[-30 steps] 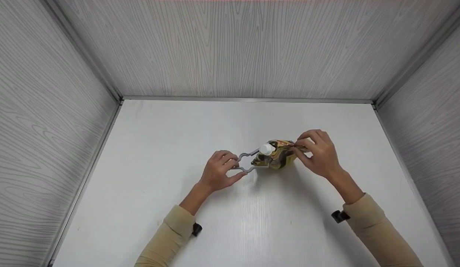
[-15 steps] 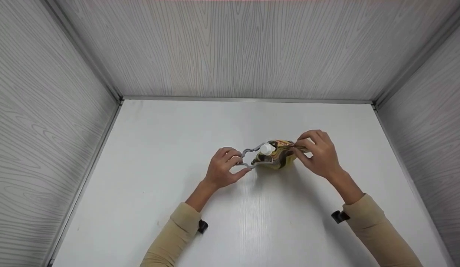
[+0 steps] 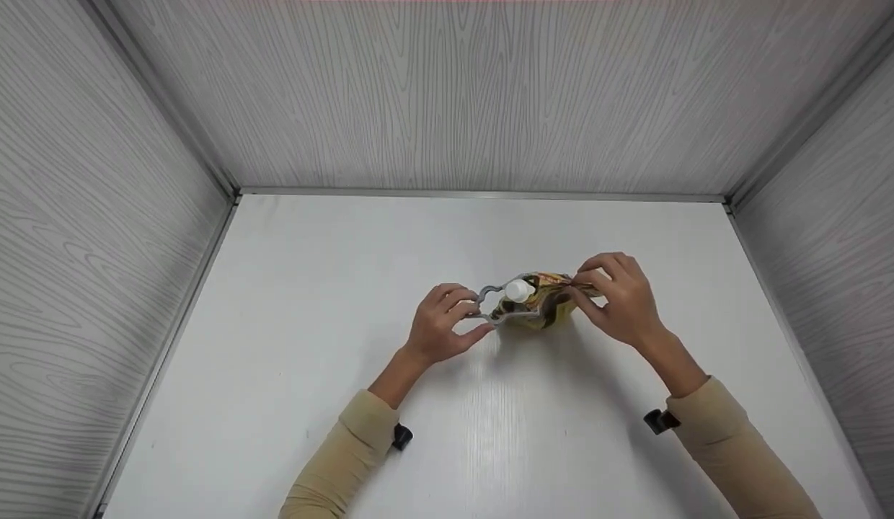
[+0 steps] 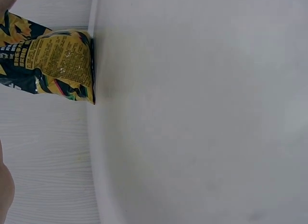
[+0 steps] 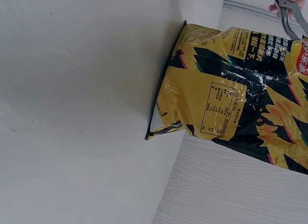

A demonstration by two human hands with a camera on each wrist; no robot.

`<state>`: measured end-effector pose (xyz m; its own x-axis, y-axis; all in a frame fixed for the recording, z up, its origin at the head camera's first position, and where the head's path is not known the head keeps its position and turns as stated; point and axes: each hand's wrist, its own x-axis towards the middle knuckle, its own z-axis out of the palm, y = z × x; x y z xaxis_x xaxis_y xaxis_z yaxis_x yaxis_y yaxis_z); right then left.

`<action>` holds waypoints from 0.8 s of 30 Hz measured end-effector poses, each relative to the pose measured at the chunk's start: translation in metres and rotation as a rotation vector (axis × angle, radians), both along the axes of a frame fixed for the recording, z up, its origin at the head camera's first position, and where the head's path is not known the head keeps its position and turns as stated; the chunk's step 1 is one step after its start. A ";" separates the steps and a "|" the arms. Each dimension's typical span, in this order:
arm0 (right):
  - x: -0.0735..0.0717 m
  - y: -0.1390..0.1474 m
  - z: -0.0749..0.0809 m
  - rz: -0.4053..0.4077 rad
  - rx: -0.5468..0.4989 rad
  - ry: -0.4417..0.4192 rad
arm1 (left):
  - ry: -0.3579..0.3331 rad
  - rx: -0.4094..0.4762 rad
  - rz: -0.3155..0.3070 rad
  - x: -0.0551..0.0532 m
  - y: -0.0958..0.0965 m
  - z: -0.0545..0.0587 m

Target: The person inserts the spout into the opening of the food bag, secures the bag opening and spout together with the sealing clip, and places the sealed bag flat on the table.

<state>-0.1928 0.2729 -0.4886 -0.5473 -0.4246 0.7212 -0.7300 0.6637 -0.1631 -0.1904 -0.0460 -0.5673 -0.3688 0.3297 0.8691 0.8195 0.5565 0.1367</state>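
Head view — a yellow-and-black bag (image 3: 553,306) is stood upright on the bench (image 3: 447,447), its top pinched in the grip of the right hand (image 3: 620,299). A grey clip (image 3: 518,315) is held by the left hand (image 3: 445,326) — its arms spread either side of a white cap (image 3: 519,290).

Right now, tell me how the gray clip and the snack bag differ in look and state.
The gray clip is plain; the snack bag is printed yellow and black. The clip is a slim, open-armed frame, while the bag is bulky and wrinkled. The left hand holds the clip; the right hand pinches the bag's gathered top. Both are hand-held.
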 end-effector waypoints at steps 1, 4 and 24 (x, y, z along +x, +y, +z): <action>0.000 0.000 0.000 0.000 -0.001 -0.002 | 0.002 0.005 0.000 -0.001 0.001 0.001; 0.000 0.000 0.000 0.002 -0.001 -0.003 | 0.011 0.014 -0.002 -0.002 0.004 0.002; 0.001 0.000 0.001 0.014 0.008 -0.011 | 0.031 0.035 -0.003 -0.009 0.016 0.008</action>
